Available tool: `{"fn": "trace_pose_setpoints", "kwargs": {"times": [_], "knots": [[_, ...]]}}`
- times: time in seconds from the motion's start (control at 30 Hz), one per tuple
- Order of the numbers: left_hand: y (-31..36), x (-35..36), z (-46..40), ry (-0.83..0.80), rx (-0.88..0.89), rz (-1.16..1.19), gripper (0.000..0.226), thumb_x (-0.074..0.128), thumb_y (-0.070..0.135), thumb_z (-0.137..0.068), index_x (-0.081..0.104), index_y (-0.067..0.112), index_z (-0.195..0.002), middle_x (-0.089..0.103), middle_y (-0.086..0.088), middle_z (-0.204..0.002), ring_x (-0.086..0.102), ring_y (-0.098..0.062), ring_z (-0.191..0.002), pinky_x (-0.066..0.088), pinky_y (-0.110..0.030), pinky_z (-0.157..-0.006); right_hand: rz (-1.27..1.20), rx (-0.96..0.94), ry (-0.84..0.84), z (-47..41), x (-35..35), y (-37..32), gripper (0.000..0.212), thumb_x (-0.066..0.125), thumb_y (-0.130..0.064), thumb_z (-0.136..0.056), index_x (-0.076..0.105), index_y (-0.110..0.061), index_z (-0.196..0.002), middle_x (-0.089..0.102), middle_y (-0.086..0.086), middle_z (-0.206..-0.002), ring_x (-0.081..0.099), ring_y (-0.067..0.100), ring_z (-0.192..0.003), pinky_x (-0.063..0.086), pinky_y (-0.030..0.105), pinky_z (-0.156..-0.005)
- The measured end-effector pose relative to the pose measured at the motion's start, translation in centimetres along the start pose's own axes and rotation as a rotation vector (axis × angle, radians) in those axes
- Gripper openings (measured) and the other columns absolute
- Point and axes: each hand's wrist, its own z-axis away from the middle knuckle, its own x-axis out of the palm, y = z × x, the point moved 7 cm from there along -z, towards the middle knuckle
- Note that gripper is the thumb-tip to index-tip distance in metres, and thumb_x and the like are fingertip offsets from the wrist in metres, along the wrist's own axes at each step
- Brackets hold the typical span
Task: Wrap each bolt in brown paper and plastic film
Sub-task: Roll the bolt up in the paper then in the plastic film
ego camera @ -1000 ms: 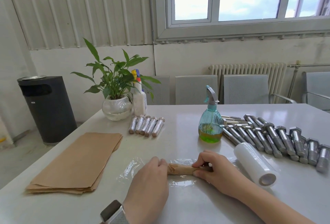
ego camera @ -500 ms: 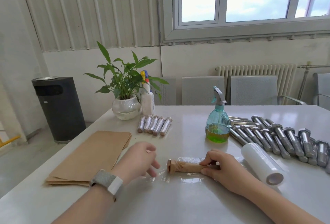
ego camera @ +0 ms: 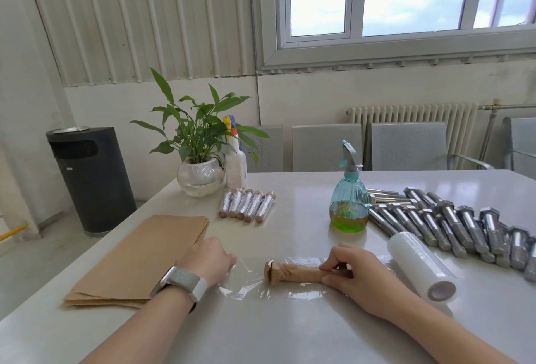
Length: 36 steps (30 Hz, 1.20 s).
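We see the paper-wrapped bolt (ego camera: 293, 273) lying on plastic film (ego camera: 249, 285) on the counter (ego camera: 290, 329) — long axis left-right, head leftward. Right hand (ego camera: 352, 273) pinches its right end — left hand (ego camera: 207, 259) pinches the film's edge.

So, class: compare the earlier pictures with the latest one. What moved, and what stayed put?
The left hand came off the paper-wrapped bolt and slid left to the edge of the plastic film. The right hand still grips the bolt's right end. The film roll and brown paper stack stayed put.
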Motion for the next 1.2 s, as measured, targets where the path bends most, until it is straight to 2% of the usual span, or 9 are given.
{"fn": "trace_pose_setpoints", "kwargs": {"times": [0.3,0.47,0.57,0.63,0.7,0.83,1.0,1.13,1.2], "knots": [[-0.9,-1.3,-0.3,0.119,0.056,0.3,0.032,0.051,0.036,-0.1,0.044,0.017,-0.074,0.054,0.001,-0.077,0.048,-0.018,-0.07,0.031,-0.031,-0.057,0.024,-0.016,0.0,0.0,-0.2,-0.1,0.029,0.076,-0.02,-0.083,0.059,-0.041,-0.076,0.06,-0.01,-0.088,0.052,0.001,-0.086,0.04,0.01,-0.072],[-0.7,-2.1,-0.4,0.096,0.068,0.393,0.031,0.051,0.037,-0.1,0.046,0.016,-0.078,0.054,0.0,-0.073,0.048,-0.014,-0.058,0.036,-0.028,-0.053,0.045,-0.009,0.007,-0.1,-0.5,0.0,0.009,0.075,-0.018,-0.084,0.069,-0.025,-0.087,0.06,-0.009,-0.091,0.055,0.005,-0.084,0.041,0.013,-0.074],[1.5,-2.2,-0.3,-0.082,0.064,0.808,0.031,0.051,0.031,-0.101,0.043,0.013,-0.077,0.043,0.001,-0.057,0.036,-0.01,-0.037,0.027,-0.017,-0.039,0.059,-0.006,0.004,-0.2,-0.5,0.0,0.007,0.074,-0.019,-0.085,0.07,-0.022,-0.09,0.06,-0.008,-0.092,0.055,0.006,-0.085,0.041,0.013,-0.075],[4.4,-2.3,0.4,-0.258,0.077,1.105,0.028,0.05,0.027,-0.102,0.043,0.013,-0.08,0.039,0.003,-0.051,0.029,-0.007,-0.032,0.021,-0.012,-0.034,0.062,0.001,0.003,-0.2,-0.4,0.0,0.007,0.074,-0.02,-0.085,0.07,-0.023,-0.089,0.059,-0.009,-0.092,0.055,0.006,-0.085,0.04,0.012,-0.074],[7.9,-2.0,1.2,-0.384,0.122,1.203,0.022,0.05,0.025,-0.102,0.045,0.013,-0.084,0.04,0.004,-0.048,0.03,-0.004,-0.031,0.021,-0.011,-0.032,0.059,0.009,0.004,-0.2,-0.4,0.2,0.007,0.074,-0.021,-0.085,0.069,-0.025,-0.089,0.059,-0.011,-0.092,0.054,0.004,-0.084,0.039,0.01,-0.073],[13.9,1.2,2.7,-0.456,0.229,1.015,0.024,0.05,0.025,-0.102,0.046,0.013,-0.082,0.046,0.002,-0.048,0.037,-0.007,-0.033,0.027,-0.013,-0.035,0.039,0.019,0.0,-0.3,-0.4,0.3,0.01,0.075,-0.021,-0.084,0.068,-0.028,-0.085,0.059,-0.011,-0.09,0.055,0.003,-0.083,0.038,0.008,-0.072],[15.7,4.4,3.3,-0.456,0.29,0.668,0.027,0.051,0.026,-0.1,0.051,0.014,-0.076,0.054,-0.002,-0.049,0.044,-0.013,-0.035,0.031,-0.015,-0.036,-0.006,0.01,0.002,-0.4,-0.3,0.6,0.014,0.076,-0.018,-0.083,0.065,-0.026,-0.081,0.054,-0.012,-0.083,0.051,-0.005,-0.076,0.039,0.01,-0.069],[15.9,4.1,3.4,-0.496,0.231,0.697,0.02,0.034,0.025,-0.104,0.046,0.014,-0.092,0.059,-0.005,-0.058,0.05,-0.013,-0.034,0.026,-0.014,-0.035,-0.008,-0.001,0.023,-0.4,-0.4,0.6,0.014,0.075,-0.018,-0.082,0.063,-0.025,-0.08,0.058,-0.01,-0.083,0.052,-0.004,-0.077,0.04,0.013,-0.068],[16.0,4.1,3.5,-0.519,0.217,0.713,0.022,0.031,0.028,-0.104,0.046,0.016,-0.093,0.057,-0.004,-0.059,0.048,-0.013,-0.033,0.023,-0.014,-0.036,-0.029,0.005,0.039,-0.3,-0.5,0.7,0.015,0.074,-0.018,-0.081,0.063,-0.022,-0.089,0.062,-0.011,-0.083,0.055,-0.004,-0.081,0.041,0.014,-0.068]]}}
